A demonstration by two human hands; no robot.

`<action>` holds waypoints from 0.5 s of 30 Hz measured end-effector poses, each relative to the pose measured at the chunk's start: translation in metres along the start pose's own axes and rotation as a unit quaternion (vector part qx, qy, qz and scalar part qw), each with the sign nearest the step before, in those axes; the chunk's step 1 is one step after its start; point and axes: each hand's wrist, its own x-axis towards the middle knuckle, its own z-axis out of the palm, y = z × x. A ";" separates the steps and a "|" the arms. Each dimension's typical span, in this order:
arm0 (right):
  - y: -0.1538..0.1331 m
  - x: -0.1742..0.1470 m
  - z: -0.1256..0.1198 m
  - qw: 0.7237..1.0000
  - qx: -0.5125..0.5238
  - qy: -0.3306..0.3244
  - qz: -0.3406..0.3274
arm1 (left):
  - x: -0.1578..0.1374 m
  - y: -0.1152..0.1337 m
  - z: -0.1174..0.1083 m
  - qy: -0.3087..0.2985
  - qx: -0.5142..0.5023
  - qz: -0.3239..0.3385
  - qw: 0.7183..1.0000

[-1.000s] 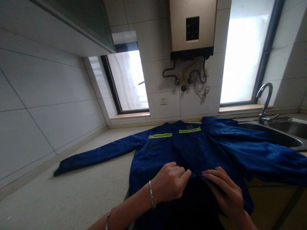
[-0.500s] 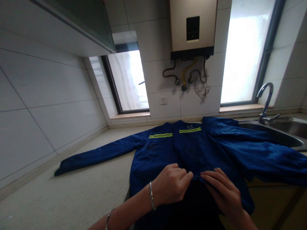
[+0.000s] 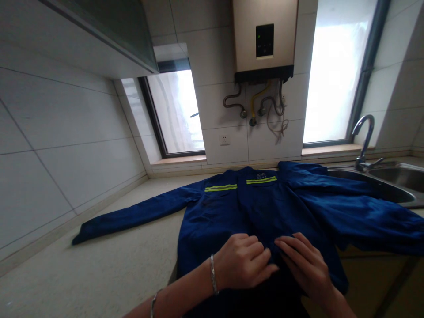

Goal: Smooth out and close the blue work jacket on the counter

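Observation:
A dark blue work jacket (image 3: 218,216) with yellow-green stripes across the chest lies spread over the counter, its front facing up. One sleeve stretches out to the left; the other lies to the right, reaching past the sink's front edge. At the jacket's lower middle, where the front edges meet, my left hand (image 3: 247,261) is closed with curled fingers on the cloth. Close beside it my right hand (image 3: 306,263) pinches the same part of the jacket. The fingertips hide the exact bit of cloth between them. Two bracelets circle my left wrist and forearm.
The pale counter (image 3: 132,260) runs along the tiled wall. On the right stand a steel sink (image 3: 410,194) and a tap (image 3: 364,141). A water heater (image 3: 265,39) with pipes hangs ahead between two windows. A wall cabinet (image 3: 99,35) juts out at upper left.
My left hand has shifted slightly right and down, closer to the right hand, and its fingers have moved. My right hand stays nearly in place. The jacket lies much as before.

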 end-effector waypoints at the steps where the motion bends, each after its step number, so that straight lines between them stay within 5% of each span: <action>1: -0.001 -0.001 0.000 1.000 -0.001 -0.008 -0.004 | 0.001 0.003 0.000 -0.006 -0.040 -0.052 0.998; 6: -0.005 -0.008 0.002 0.999 -0.016 -0.040 -0.014 | 0.008 0.003 -0.004 -0.135 -0.272 -0.302 0.904; 12: -0.012 0.007 -0.008 0.996 0.002 -0.059 0.066 | 0.007 -0.016 -0.002 -0.218 -0.484 -0.364 0.765; 15: -0.029 0.013 -0.024 0.986 -0.027 -0.036 0.158 | 0.007 -0.020 0.000 -0.215 -0.517 -0.385 0.733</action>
